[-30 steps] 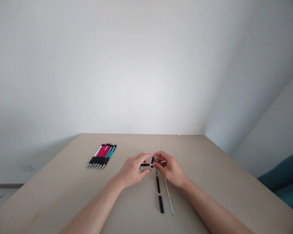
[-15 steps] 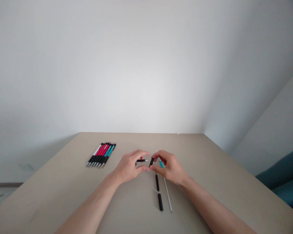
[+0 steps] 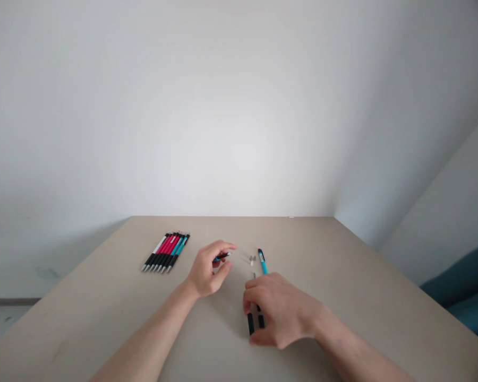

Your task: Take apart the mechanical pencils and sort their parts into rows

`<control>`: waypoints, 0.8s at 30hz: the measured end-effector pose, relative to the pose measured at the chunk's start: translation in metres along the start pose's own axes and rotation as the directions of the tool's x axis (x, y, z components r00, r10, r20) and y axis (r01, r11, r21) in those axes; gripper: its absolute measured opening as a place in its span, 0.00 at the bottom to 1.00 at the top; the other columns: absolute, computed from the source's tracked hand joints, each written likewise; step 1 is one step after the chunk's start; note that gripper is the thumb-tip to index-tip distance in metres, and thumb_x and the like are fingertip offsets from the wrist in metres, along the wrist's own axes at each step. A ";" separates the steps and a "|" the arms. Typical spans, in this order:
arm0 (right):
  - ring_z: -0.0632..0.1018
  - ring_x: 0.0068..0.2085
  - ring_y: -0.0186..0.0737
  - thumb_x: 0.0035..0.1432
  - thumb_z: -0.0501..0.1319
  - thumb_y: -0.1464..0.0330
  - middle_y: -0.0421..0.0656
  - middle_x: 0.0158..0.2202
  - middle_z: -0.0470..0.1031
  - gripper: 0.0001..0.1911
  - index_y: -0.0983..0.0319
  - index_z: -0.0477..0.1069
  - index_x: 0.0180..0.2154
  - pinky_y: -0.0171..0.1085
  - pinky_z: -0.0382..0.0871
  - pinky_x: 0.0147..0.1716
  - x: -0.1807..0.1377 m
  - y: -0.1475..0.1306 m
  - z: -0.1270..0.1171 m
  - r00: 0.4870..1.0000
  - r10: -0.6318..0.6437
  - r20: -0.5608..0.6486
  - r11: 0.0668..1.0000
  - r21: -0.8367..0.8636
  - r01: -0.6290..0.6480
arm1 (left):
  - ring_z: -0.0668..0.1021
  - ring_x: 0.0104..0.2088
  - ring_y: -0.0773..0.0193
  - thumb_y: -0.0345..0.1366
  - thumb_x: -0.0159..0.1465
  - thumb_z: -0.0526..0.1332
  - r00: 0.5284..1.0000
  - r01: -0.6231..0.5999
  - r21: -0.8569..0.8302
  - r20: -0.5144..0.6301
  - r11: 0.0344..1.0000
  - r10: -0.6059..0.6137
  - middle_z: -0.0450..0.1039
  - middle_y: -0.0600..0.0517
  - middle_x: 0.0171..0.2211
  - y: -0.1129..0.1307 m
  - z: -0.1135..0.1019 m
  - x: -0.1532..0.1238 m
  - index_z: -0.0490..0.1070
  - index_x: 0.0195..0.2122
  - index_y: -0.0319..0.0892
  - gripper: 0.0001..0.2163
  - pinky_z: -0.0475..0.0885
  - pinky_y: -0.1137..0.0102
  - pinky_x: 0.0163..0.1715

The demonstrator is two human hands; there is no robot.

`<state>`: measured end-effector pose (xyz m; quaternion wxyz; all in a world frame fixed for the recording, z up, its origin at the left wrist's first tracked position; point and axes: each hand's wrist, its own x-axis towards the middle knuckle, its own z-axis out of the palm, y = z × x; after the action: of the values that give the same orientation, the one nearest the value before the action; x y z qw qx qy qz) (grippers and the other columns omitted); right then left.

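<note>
My left hand (image 3: 207,271) is raised a little over the beige table (image 3: 103,297), fingers pinched on a small black pen part (image 3: 222,256). My right hand (image 3: 281,313) lies low near the table's front, fingers curled over short black pen sleeves (image 3: 250,323), one held at its fingertips. A teal pen barrel (image 3: 262,261) and small silver pieces (image 3: 252,259) rest on the table beyond my right hand. A thin rod is hidden under that hand.
A neat row of several pens (image 3: 166,252), white, red and teal with black grips, lies at the back left of the table. A white wall rises behind the table. A dark teal seat (image 3: 468,297) stands to the right.
My hands have come apart. The right hand dropped toward me onto the black sleeves, leaving the teal barrel and silver pieces on the table. The left hand stayed put with its black part.
</note>
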<state>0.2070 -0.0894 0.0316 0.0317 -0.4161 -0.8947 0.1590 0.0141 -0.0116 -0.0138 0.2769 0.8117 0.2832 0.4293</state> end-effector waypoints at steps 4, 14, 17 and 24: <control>0.73 0.32 0.40 0.40 0.65 0.58 0.40 0.31 0.75 0.18 0.60 0.74 0.34 0.35 0.59 0.31 0.000 -0.002 0.001 1.000 0.009 0.012 1.000 -0.026 -0.009 | 0.70 0.30 0.67 0.32 0.57 0.57 0.999 -0.004 0.002 0.034 1.000 0.003 0.66 0.49 0.32 0.003 -0.002 0.001 0.68 0.44 0.38 0.13 0.64 0.79 0.22; 0.74 0.30 0.42 0.38 0.66 0.61 0.41 0.29 0.77 0.15 0.59 0.75 0.31 0.36 0.59 0.29 -0.001 -0.002 0.004 0.997 0.022 -0.068 1.000 -0.006 -0.023 | 0.71 0.30 0.67 0.33 0.57 0.56 0.997 0.017 0.014 0.077 1.000 -0.018 0.67 0.48 0.33 0.009 -0.005 0.002 0.69 0.44 0.38 0.13 0.66 0.78 0.23; 0.74 0.29 0.41 0.38 0.66 0.61 0.40 0.28 0.77 0.14 0.59 0.75 0.31 0.35 0.59 0.29 -0.001 -0.001 0.003 0.997 0.017 -0.075 1.000 -0.006 -0.017 | 0.71 0.30 0.67 0.32 0.57 0.56 0.996 0.013 0.026 0.083 1.000 -0.015 0.67 0.48 0.33 0.010 -0.005 0.003 0.69 0.43 0.38 0.13 0.66 0.78 0.23; 0.74 0.29 0.40 0.38 0.67 0.60 0.39 0.26 0.77 0.15 0.59 0.75 0.31 0.35 0.58 0.27 -0.001 -0.001 0.004 0.997 0.013 -0.074 0.999 -0.037 -0.015 | 0.71 0.30 0.67 0.31 0.56 0.56 0.995 0.012 0.039 0.099 0.999 -0.016 0.67 0.49 0.33 0.010 -0.004 0.003 0.69 0.43 0.38 0.13 0.66 0.78 0.23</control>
<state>0.2065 -0.0919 0.0284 0.0557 -0.4285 -0.8928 0.1272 0.0142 -0.0152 -0.0030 0.2782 0.8352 0.2828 0.3810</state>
